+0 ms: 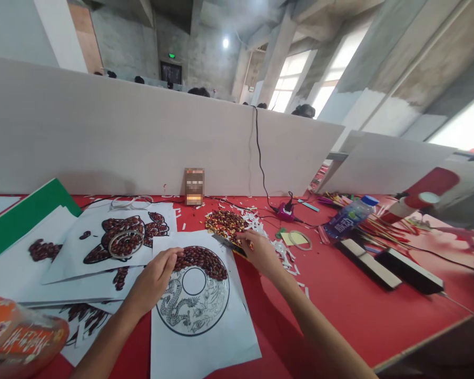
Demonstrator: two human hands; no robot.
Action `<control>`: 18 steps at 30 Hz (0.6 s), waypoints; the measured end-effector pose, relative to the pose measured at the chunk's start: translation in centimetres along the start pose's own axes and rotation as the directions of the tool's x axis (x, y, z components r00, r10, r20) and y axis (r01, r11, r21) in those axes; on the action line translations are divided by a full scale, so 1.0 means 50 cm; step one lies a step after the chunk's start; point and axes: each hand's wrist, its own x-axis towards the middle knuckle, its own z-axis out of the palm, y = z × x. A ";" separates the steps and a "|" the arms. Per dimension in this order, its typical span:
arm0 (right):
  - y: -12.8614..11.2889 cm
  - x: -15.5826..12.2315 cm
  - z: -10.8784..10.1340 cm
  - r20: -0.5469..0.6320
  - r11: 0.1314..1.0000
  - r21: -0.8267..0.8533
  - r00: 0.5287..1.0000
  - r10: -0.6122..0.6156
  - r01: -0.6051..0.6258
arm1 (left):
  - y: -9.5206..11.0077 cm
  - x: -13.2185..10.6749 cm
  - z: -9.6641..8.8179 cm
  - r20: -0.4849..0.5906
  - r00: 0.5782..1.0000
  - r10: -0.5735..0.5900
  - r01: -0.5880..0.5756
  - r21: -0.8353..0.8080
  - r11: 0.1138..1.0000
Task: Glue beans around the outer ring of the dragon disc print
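A white sheet (205, 355) lies before me, printed with a ring-shaped dragon drawing (181, 302). Dark red beans (201, 259) cover the upper part of the ring. My left hand (158, 273) rests at the ring's upper left, fingers stretched out, its fingertips at the edge of the beans. Beyond the sheet is a heap of mixed red and yellow beans and kernels (227, 221), with a dark flat edge along its near side. My right hand (258, 251) reaches to the heap's right side with fingers bent together; whatever is between them is hidden.
Bean-covered drawings (122, 237) and a roll of clear tape (126, 243) lie left, behind an orange-labelled bottle (23, 337). Right are paper scraps, another tape ring (300, 240), a purple plug adapter (286, 210), a blue-capped bottle (349, 216) and two long boxes. A white partition (142, 142) stands behind.
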 end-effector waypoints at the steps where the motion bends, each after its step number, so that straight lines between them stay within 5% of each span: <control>1: 0.014 0.025 -0.002 0.026 0.999 -0.023 0.999 0.038 -0.038 | 0.000 0.000 0.000 0.000 1.000 -0.001 0.001 0.002 1.000; 9: 0.042 0.108 0.017 0.124 0.988 -0.106 0.984 0.129 -0.116 | 0.009 0.000 -0.001 0.020 1.000 -0.016 0.016 -0.004 1.000; 18: 0.003 0.048 0.000 0.074 0.996 -0.062 0.995 0.072 -0.067 | 0.012 -0.001 -0.004 0.026 0.999 -0.029 0.029 0.007 1.000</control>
